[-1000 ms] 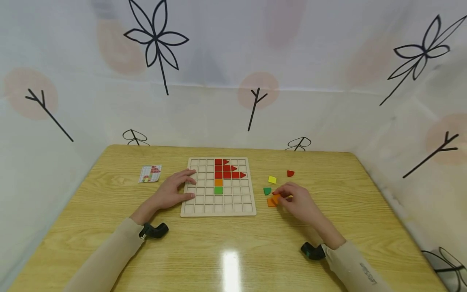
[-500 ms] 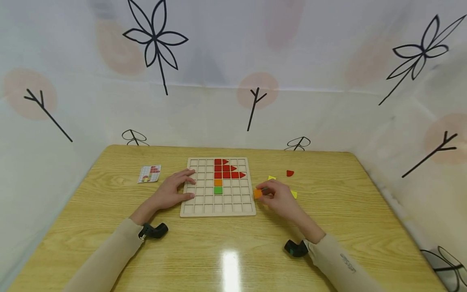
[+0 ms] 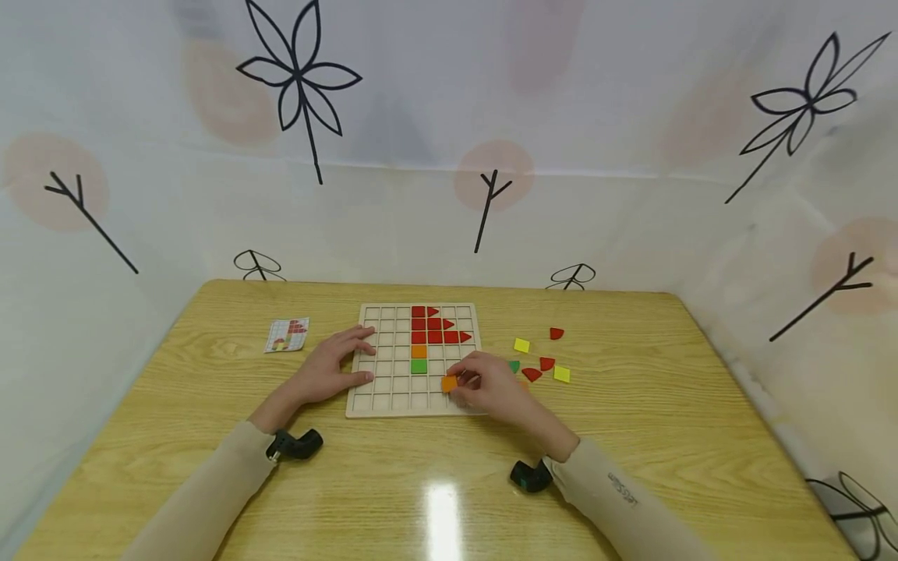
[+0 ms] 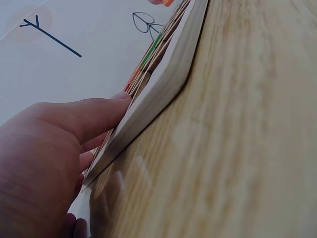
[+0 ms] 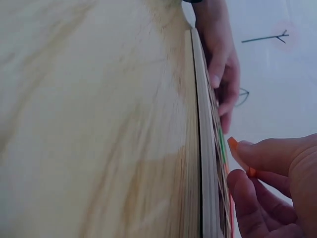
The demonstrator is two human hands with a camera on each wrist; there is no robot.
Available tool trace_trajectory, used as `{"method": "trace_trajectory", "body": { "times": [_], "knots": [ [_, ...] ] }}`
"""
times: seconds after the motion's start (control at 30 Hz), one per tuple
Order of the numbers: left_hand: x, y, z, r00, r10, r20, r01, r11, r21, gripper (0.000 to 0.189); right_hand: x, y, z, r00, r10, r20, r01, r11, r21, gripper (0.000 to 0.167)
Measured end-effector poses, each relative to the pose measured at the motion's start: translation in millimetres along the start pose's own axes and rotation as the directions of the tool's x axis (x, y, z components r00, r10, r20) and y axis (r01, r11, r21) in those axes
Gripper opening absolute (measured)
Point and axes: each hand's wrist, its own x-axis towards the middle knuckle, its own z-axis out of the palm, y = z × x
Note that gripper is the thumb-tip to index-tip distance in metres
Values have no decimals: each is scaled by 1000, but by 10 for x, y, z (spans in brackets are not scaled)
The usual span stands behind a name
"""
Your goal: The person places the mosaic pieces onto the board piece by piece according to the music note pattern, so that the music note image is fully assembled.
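On the wood-grain worktop, with the board as your clock's centre, a printed pattern card lies between nine and ten o'clock, apart from the board. At nine, your left hand rests on the edge of the wooden grid board, fingers extended and spread, gripping nothing. Between twelve and one, three rows of red pieces fill cells, their triangle ends pointing toward three; at the centre sit an orange square and, directly on its six o'clock side, a green square.

At four, your right hand pinches a second orange square over the board, thumb and fingers nearly together. Out at three, beyond the rim, lie a green rounded piece, a yellow square, a partly hidden orange piece, three red quarter-rounds and another yellow square.
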Motion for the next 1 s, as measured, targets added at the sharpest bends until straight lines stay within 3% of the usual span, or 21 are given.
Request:
{"method": "trace_trajectory", "body": {
  "times": [0.2, 0.47, 1.0],
  "knots": [
    [7, 18, -5, 1000, -1, 4, 1, 1000, -6, 34, 126, -61, 134, 999, -45, 30, 46, 998, -52, 20],
    [15, 19, 7, 1000, 4, 2, -4, 1000, -5, 33, 252, -187, 198, 999, 29, 42, -20, 980, -195, 19],
    [14, 24, 11, 1000, -9, 3, 9, 1000, -6, 35, 376, -151, 209, 983, 162, 89, -148, 978, -149, 17]
  ]
}}
